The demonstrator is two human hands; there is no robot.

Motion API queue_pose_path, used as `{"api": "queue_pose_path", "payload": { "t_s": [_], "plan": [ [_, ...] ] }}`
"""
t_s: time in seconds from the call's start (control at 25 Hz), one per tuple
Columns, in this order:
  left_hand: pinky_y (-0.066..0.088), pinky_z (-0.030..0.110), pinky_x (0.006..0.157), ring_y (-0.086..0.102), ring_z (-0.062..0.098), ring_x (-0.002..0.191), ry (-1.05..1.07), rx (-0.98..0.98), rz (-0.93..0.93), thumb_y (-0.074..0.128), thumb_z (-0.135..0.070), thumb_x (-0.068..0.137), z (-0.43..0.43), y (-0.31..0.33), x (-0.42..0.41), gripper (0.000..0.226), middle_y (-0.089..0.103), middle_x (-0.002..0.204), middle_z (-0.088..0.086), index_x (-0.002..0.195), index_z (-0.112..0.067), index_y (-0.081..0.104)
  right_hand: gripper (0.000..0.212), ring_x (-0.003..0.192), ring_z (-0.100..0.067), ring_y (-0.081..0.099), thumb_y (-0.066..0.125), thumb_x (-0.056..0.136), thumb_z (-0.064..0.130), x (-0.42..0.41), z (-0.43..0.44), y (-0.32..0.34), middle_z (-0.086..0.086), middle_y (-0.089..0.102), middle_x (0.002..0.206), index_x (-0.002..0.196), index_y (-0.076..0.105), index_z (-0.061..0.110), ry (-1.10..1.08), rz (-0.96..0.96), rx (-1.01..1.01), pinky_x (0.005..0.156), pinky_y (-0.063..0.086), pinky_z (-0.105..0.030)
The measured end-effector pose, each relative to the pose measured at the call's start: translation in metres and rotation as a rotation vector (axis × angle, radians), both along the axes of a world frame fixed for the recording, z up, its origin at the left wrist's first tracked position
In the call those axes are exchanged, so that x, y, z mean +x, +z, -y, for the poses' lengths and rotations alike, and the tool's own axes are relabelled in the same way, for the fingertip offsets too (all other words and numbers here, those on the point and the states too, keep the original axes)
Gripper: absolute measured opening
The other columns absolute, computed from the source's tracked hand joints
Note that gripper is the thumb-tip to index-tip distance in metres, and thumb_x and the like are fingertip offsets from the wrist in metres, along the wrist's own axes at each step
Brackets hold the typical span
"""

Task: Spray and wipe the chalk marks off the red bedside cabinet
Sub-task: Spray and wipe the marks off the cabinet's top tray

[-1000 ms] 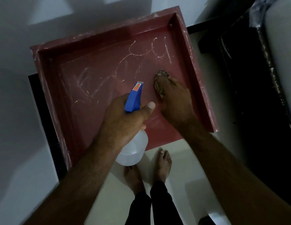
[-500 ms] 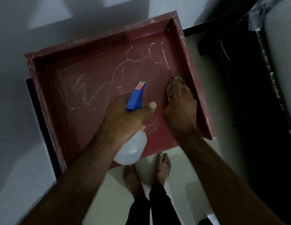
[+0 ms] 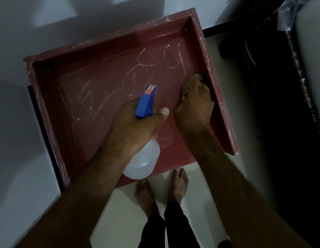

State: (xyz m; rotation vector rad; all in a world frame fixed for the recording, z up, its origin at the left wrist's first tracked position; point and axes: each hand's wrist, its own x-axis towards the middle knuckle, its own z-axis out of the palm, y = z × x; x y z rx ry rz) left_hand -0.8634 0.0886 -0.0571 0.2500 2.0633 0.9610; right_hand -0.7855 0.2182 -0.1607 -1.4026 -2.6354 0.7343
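I look straight down on the red cabinet [image 3: 221, 104]. Its top is a shallow tray with raised walls on 3 sides, and the side nearest me is open. White chalk marks [image 3: 130, 81] loop across the sunken top from the left part to the far right corner, with a few fainter strokes near the front edge. More white smears run along the rims.

My left hand [image 3: 130, 126] grips the bottle [image 3: 145, 102] over the middle of the cabinet. My fingers are curled round its neck below the blue spray head, and my thumb [image 3: 163, 112] stretches out to the right. I cannot tell whether a finger lies on the trigger. The nozzle points away from me toward the marks, and the bottle's white body hangs under my wrist above the front edge.

My right hand [image 3: 195, 108] lies on the cloth [image 3: 185, 88] at the right side of the top, just beside the right wall. Its fingers [image 3: 200, 86] are bent and close together over the bunched cloth, pressing it onto the red surface just below the marks in the far right corner. The cloth shows only at my fingertips and along the left of my hand.

My 2 bare feet [image 3: 161, 188] stand on the pale floor [image 3: 120, 221] just in front of the cabinet.
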Motion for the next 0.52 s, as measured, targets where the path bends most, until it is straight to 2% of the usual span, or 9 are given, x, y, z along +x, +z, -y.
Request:
{"api": "queue_pose_path", "payload": {
  "t_s": [0.12, 0.2, 0.28, 0.44, 0.52],
  "plan": [
    [0.039, 0.004, 0.044, 0.060, 0.001, 0.049, 0.032, -0.015, 0.015, 0.071, -0.041, 0.088, -0.001, 0.002, 0.001, 0.047, 0.068, 0.084, 0.026, 0.092, 0.004, 0.059, 0.071, 0.141, -0.035, 0.046, 0.062, 0.082, 0.003, -0.009, -0.007, 0.005, -0.013, 0.050, 0.153, 0.151, 0.043, 0.009, 0.129, -0.004, -0.011, 0.109, 0.044, -0.059],
    [0.039, 0.004, 0.044, 0.058, 0.000, 0.048, 0.046, -0.008, 0.022, 0.071, -0.040, 0.088, -0.003, 0.004, 0.001, 0.047, 0.066, 0.084, 0.028, 0.092, 0.005, 0.058, 0.062, 0.130, -0.038, 0.052, 0.056, 0.083, 0.002, -0.003, -0.008, 0.006, -0.016, 0.059, 0.142, 0.145, 0.046, 0.006, 0.082, -0.021, 0.020, 0.101, 0.049, -0.058],
    [0.040, 0.004, 0.046, 0.058, 0.000, 0.049, 0.038, -0.005, 0.024, 0.071, -0.040, 0.088, -0.004, 0.005, 0.000, 0.049, 0.065, 0.085, 0.029, 0.090, 0.007, 0.058, 0.062, 0.124, -0.038, 0.053, 0.054, 0.082, -0.002, 0.003, -0.005, 0.006, -0.016, 0.063, 0.135, 0.143, 0.046, 0.005, 0.000, -0.005, 0.043, 0.098, 0.050, -0.056],
    [0.041, 0.004, 0.047, 0.058, 0.006, 0.054, 0.044, 0.008, 0.023, 0.070, -0.039, 0.089, -0.008, 0.003, -0.004, 0.050, 0.063, 0.088, 0.033, 0.095, 0.009, 0.057, 0.063, 0.133, -0.038, 0.046, 0.056, 0.085, 0.004, -0.021, -0.008, 0.002, -0.015, 0.052, 0.149, 0.147, 0.043, 0.006, -0.003, 0.071, 0.043, 0.104, 0.047, -0.056],
    [0.040, 0.003, 0.046, 0.060, 0.004, 0.052, 0.043, -0.009, 0.006, 0.070, -0.041, 0.088, -0.010, 0.001, -0.006, 0.050, 0.066, 0.086, 0.029, 0.097, 0.007, 0.057, 0.067, 0.139, -0.038, 0.042, 0.059, 0.087, 0.007, -0.044, -0.019, 0.001, -0.014, 0.044, 0.157, 0.151, 0.040, 0.007, 0.028, 0.082, 0.038, 0.108, 0.044, -0.053]
  ]
}}
